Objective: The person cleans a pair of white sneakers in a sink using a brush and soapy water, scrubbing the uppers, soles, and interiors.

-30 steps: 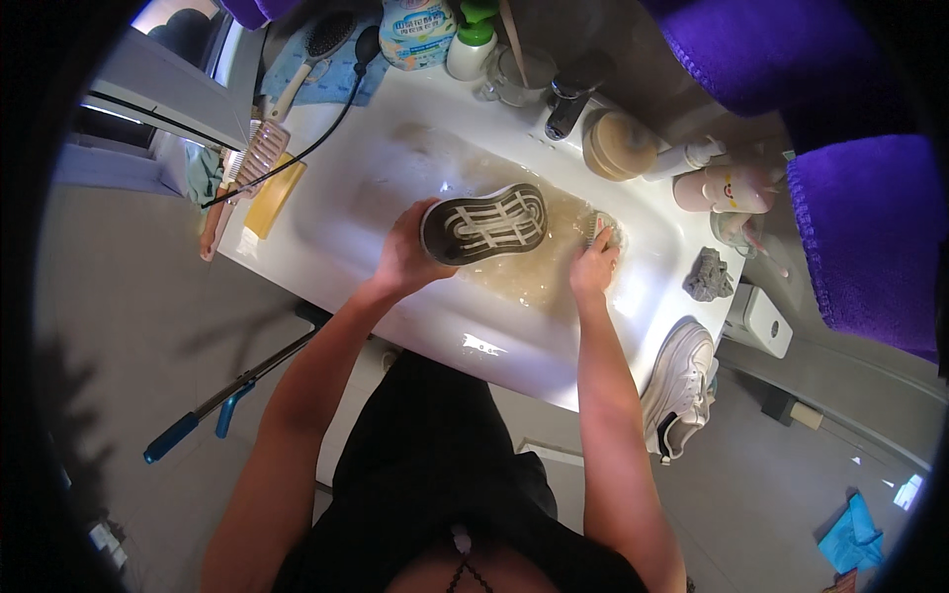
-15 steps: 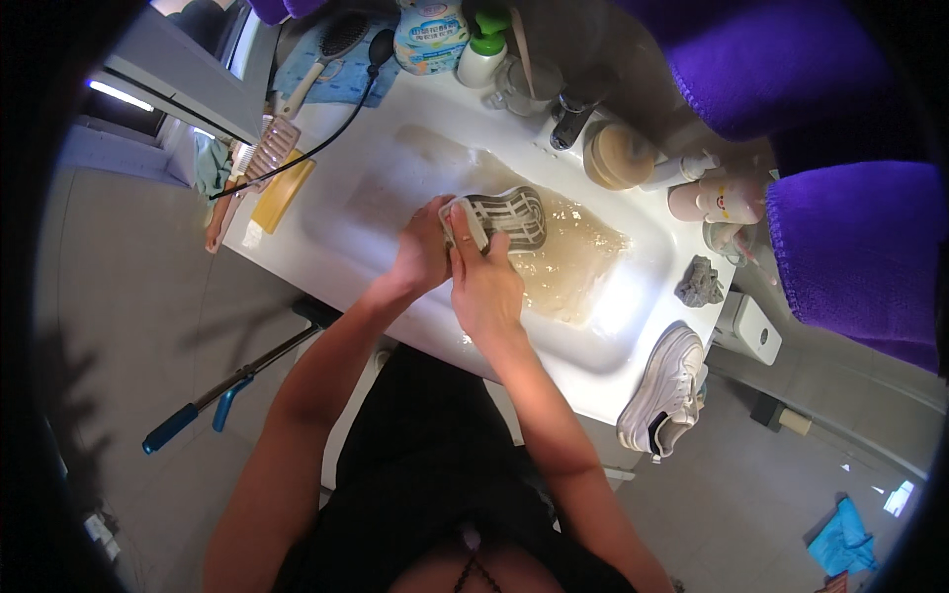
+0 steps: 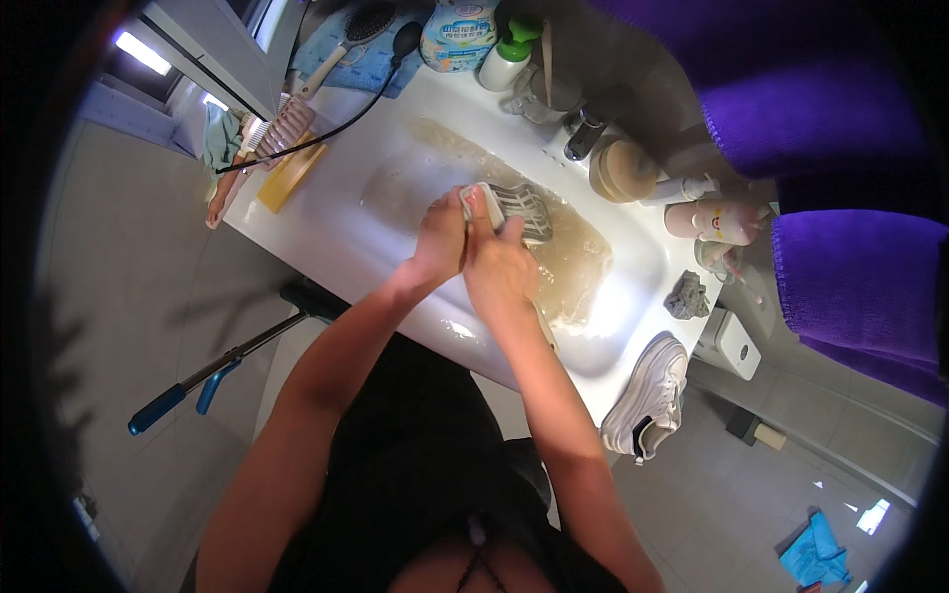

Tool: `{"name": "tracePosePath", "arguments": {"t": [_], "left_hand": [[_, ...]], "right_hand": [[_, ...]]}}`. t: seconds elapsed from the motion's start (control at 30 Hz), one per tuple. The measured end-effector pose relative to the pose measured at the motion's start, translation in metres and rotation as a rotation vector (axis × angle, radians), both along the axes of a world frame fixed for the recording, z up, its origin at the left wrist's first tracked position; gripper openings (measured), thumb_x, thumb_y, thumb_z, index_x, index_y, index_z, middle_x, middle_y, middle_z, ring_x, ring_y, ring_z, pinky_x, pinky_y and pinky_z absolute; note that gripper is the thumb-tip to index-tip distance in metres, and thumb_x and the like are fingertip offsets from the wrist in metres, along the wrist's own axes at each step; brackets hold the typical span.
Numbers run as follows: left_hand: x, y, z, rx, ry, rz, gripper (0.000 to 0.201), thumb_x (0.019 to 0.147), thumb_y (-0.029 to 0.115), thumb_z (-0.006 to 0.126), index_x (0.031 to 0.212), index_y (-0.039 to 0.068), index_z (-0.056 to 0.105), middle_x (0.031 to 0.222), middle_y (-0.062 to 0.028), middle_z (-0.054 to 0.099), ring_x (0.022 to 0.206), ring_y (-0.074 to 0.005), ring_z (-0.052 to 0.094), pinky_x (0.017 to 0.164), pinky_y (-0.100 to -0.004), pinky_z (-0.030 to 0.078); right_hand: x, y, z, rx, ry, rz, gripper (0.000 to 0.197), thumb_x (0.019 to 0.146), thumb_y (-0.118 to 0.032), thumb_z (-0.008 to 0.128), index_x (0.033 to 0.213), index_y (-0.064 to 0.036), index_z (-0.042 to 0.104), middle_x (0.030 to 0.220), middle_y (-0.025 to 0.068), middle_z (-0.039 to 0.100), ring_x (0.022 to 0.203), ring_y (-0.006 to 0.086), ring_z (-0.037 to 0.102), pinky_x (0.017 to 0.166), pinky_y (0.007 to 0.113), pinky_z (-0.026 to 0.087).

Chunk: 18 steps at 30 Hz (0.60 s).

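A white sneaker with a dark-grooved ribbed sole is held sole-up over the middle of the white rectangular washbasin, just above murky brown water that fills the bowl's right half. The left hand is clamped around the shoe's near end, fingers curled under it. The right hand presses against the same end, touching the left hand, its fingers wrapped over the shoe's edge; whether it grips anything besides the shoe I cannot tell. Both forearms reach in from below, over a black garment.

On the basin's right front corner a second white chunky-soled sneaker lies on its side, partly overhanging the edge. Near it, further back on the rim, sits a crumpled grey cloth. Along the back edge stand a dark metal tap, a round tan lidded jar, a pink bottle lying flat, a white pump bottle with a green top and a light blue-labelled plastic container. At the left end lie a yellow bar-shaped sponge, a pink-bristled scrubbing brush and a black hairbrush resting on a blue cloth. Purple towels hang at the right. On the grey tiled floor to the left lies a blue-handled mop pole.
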<state>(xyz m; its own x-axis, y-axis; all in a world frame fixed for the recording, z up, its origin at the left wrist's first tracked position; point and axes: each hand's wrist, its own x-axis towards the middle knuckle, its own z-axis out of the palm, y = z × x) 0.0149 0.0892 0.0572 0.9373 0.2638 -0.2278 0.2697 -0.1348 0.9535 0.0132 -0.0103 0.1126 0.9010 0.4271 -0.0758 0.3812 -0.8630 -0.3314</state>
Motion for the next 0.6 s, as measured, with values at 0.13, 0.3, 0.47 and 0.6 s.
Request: {"name": "tracePosePath", "arguments": {"t": [0.13,0.3,0.47,0.6], "left_hand": [[-0.007,0.007,-0.041,0.494,-0.188,-0.058,0.049,0.064,0.02,0.071,0.103,0.002,0.047,0.089,-0.018,0.059,0.084,-0.0376,0.056,0.072,-0.0413,0.045],[-0.032,0.006,-0.031,0.466,-0.335,-0.014,0.069,0.049,0.018,0.079,0.109,0.005,0.046,0.094,-0.0155,0.058,0.087,-0.0375,0.055,0.076,-0.0413,0.045],[-0.036,0.031,-0.017,0.461,-0.216,-0.052,0.061,0.051,0.014,0.075,0.106,0.004,0.052,0.099,-0.0141,0.057,0.091,-0.0321,0.055,0.08,-0.0374,0.045],[-0.037,0.031,-0.023,0.396,-0.172,-0.068,0.063,0.054,0.015,0.08,0.108,0.004,0.05,0.098,-0.0119,0.059,0.091,-0.0259,0.059,0.079,-0.0313,0.047]], "right_hand": [[0.021,0.001,-0.008,0.012,0.051,-0.026,0.042,0.091,-0.028,0.04,0.133,-0.0281,0.037,0.093,0.0223,0.054,0.068,0.0387,0.059,0.066,0.048,0.048],[0.065,-0.07,-0.1,0.015,0.21,-0.183,0.042,0.092,-0.028,0.037,0.133,-0.0261,0.035,0.086,0.0238,0.061,0.081,0.0388,0.06,0.073,0.047,0.047],[0.084,-0.135,-0.174,-0.081,0.236,-0.321,0.043,0.091,-0.024,0.038,0.134,-0.0238,0.035,0.086,0.025,0.06,0.081,0.0393,0.059,0.075,0.047,0.046],[0.069,-0.137,-0.196,0.07,0.198,-0.474,0.042,0.091,-0.024,0.039,0.134,-0.0244,0.036,0.087,0.0261,0.059,0.082,0.0384,0.059,0.073,0.044,0.047]]}}
